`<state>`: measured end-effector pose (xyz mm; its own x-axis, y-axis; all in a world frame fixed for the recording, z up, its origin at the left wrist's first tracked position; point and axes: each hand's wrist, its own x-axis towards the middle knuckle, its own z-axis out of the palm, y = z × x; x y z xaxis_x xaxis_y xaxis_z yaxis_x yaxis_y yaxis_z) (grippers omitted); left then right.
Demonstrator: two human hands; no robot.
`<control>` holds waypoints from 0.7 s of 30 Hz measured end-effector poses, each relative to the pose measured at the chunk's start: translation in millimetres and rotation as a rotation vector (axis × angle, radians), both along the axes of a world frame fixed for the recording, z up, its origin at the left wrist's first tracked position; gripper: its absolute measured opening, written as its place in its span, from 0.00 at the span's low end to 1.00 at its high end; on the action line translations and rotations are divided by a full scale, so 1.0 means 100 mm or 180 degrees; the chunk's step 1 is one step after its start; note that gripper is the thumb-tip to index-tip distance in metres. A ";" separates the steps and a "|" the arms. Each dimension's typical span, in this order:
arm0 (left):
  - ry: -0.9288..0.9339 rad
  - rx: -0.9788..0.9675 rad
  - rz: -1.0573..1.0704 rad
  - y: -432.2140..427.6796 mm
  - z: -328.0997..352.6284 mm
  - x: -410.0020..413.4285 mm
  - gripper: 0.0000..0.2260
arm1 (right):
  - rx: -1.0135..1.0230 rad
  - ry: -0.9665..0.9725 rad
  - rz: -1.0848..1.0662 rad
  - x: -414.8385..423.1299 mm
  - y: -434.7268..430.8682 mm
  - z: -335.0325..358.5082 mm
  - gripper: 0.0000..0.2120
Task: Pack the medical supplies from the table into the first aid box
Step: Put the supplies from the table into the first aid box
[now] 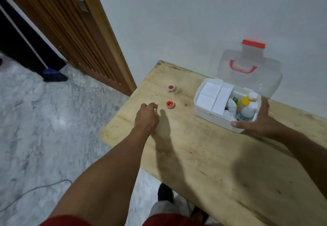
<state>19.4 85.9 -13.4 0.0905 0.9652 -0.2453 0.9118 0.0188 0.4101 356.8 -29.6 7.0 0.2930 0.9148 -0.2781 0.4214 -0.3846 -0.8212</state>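
Note:
The white first aid box (212, 119) stands open at the table's far right, its clear lid (251, 77) with red handle leaning back on the wall. Inside it are a white tray (211, 95), a yellow bottle (245, 101), a white bottle (247, 111) and some packets. My right hand (260, 119) grips the box's near right corner. Two small red tape rolls (171, 88) (170, 104) lie on the wood to the left of the box. My left hand (146, 117) hovers just left of the nearer roll, fingers bunched over a pale blur I cannot make out.
The wooden table (203, 155) ends close to my left hand, with marble floor (53, 119) below. A wooden door (79, 31) stands at the back left and a white wall behind the box. A cable (35, 190) lies on the floor.

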 end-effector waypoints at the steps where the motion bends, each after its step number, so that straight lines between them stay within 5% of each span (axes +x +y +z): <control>1: -0.0004 -0.0120 -0.0043 0.07 -0.02 -0.04 0.22 | -0.0064 -0.0002 -0.0021 0.00 0.00 0.01 0.65; 5: -0.0127 -0.0648 -0.0225 0.37 -0.10 -0.16 0.37 | -0.0176 -0.0182 -0.0109 -0.04 0.04 0.05 0.77; 9: 0.0038 -0.0759 -0.0620 0.56 -0.18 -0.23 0.36 | -0.0204 -0.0430 -0.0168 -0.03 0.07 0.01 0.85; 17: -0.0335 -0.0828 -0.0714 0.68 -0.10 -0.29 0.31 | -0.0393 -0.0441 -0.0302 -0.02 0.10 -0.04 0.85; 21: -0.1062 -0.0932 -0.0817 0.75 0.20 -0.10 0.29 | -0.0488 -0.0282 -0.0257 -0.02 0.09 -0.02 0.70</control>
